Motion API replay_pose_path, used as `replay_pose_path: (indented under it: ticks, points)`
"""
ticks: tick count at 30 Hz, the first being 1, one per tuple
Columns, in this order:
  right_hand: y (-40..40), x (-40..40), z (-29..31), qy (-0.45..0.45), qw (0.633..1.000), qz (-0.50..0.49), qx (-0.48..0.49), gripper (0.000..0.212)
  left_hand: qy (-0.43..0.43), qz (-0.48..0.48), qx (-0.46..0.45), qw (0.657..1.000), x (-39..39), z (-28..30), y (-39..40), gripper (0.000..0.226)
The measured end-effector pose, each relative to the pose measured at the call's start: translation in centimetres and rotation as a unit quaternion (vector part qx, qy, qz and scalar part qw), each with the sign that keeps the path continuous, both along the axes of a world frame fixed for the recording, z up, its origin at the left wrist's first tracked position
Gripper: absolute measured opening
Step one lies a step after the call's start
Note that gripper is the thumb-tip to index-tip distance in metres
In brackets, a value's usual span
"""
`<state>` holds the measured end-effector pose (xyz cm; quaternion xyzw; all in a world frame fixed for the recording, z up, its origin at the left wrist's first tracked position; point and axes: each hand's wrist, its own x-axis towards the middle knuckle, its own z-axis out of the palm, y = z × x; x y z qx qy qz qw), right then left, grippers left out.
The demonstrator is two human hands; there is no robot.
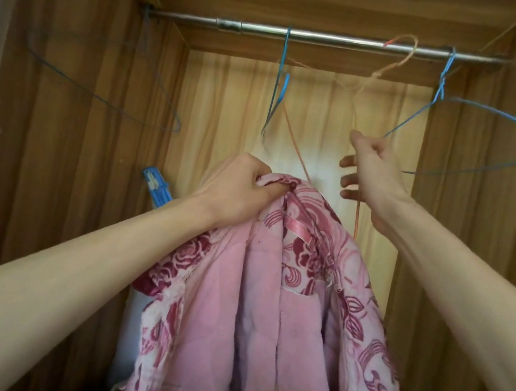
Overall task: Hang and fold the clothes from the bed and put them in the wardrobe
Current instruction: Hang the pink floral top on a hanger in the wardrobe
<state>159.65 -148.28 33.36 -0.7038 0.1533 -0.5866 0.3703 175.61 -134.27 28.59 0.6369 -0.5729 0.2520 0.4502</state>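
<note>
A pink garment with dark red floral trim hangs in front of the open wardrobe, its pink lining facing me. My left hand grips its collar at the top. My right hand is raised and pinches the wire of an orange hanger, whose hook sits on the metal rail. One side of the orange wire runs down behind the garment's collar.
Three blue wire hangers hang on the rail: one at the left, one in the middle, one at the right. Wooden wardrobe walls close both sides. A blue plastic object pokes up at the lower left.
</note>
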Motion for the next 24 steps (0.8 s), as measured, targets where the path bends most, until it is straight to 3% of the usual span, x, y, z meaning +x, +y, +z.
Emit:
replay_pose_path:
  ticks: [2, 6, 12, 17, 20, 24]
  points:
    - [-0.4, -0.2, -1.3, 0.04, 0.999, 0.012, 0.027, 0.035, -0.014, 0.019, 0.013, 1.0, 0.2, -0.6, -0.1, 0.053]
    - [-1.1, -0.2, -2.6, 0.045, 0.999, -0.005, 0.011, 0.022, -0.016, 0.03, 0.022, 0.999, 0.8, -1.8, -0.3, 0.054]
    - [-1.6, -1.9, -5.3, 0.0, 1.0, -0.01, -0.015, 0.022, 0.026, -0.005, 0.034, 0.999, 2.8, -3.2, -0.1, 0.056]
    - [-1.3, -5.2, -7.8, 0.012, 0.989, 0.149, -0.003, 0.025, 0.068, 0.022, 0.067, 0.995, 5.7, -5.0, 0.1, 0.059]
    - [-0.7, -7.0, -8.6, 0.113, 0.963, 0.238, 0.051, 0.024, 0.081, 0.055, 0.085, 0.992, 7.4, -5.7, 0.9, 0.06]
    - [-0.3, -6.8, -10.1, 0.356, 0.917, 0.179, 0.018, 0.029, 0.121, 0.067, 0.089, 0.986, 8.9, -6.1, 1.5, 0.061]
